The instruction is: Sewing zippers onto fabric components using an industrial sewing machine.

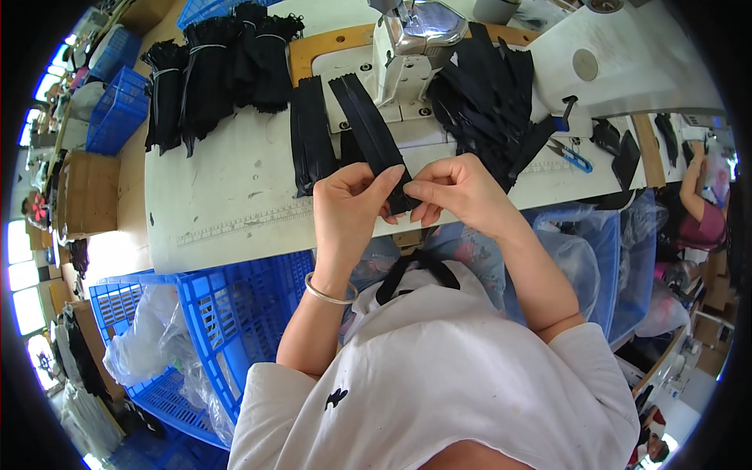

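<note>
I held a long black fabric strip (374, 133) by its near end, right at the near edge of the tabletop (235, 188). My left hand (348, 207) pinched it from the left, thumb on top, and my right hand (458, 192) pinched it from the right, so the fingers (392, 174) of both hands were clenched on the same end. That end was mostly hidden under my fingertips, and I could not make out how it finished. The rest of the strip ran away from me, slanting up and to the left across the tabletop towards the base of the sewing machine (411, 47).

Just to the left of it lay another black strip (309, 137), flat and running towards the far edge. A loose heap of black strips (486, 98) was piled to the right of the machine, and its pieces overlapped too much to tell apart. Near the right edge lay a pair of blue-handled snips (572, 157). Tied bundles of black strips (211, 74) sat towards the far left corner. A printed ruler (243, 223) ran along the near edge.

Below the tabletop on my left stood a blue plastic crate (227, 321) holding clear plastic bags (145, 345), partly cut off by my arm. A silver bangle (329, 294) circled my left wrist.
</note>
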A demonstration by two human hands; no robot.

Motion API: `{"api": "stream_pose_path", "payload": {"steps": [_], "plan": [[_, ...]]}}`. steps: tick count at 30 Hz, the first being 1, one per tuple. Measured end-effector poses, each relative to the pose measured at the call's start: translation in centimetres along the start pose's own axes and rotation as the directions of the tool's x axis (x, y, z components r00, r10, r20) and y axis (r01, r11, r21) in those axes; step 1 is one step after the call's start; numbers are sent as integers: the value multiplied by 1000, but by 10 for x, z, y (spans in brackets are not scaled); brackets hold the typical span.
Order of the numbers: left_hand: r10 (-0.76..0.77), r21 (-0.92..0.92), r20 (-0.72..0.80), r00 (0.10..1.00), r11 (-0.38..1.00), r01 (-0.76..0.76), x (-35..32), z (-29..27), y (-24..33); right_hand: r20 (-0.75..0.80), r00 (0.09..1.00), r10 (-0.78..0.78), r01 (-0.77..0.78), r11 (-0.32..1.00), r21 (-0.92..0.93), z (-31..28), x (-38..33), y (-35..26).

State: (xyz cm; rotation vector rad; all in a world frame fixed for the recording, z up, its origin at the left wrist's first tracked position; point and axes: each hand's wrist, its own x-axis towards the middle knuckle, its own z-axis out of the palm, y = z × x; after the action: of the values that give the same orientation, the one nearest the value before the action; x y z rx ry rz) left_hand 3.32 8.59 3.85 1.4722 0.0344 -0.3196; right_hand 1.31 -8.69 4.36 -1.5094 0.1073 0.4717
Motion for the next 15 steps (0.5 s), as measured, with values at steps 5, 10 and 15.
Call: {"api": "stream_pose_path", "payload": {"steps": [5,10,15], "plan": [[55,50,-33,998,997,-54,3,2,4,-8,997,-82,82,996,46,3,-2,-4],[203,49,-63,977,979,-200,25,1,29,-98,984,-149,143,987,-69,5,-10,-19],[200,-68,86,976,978,-195,36,4,48,-194,941,-278,245,953,-180,7,-17,-32]]}}
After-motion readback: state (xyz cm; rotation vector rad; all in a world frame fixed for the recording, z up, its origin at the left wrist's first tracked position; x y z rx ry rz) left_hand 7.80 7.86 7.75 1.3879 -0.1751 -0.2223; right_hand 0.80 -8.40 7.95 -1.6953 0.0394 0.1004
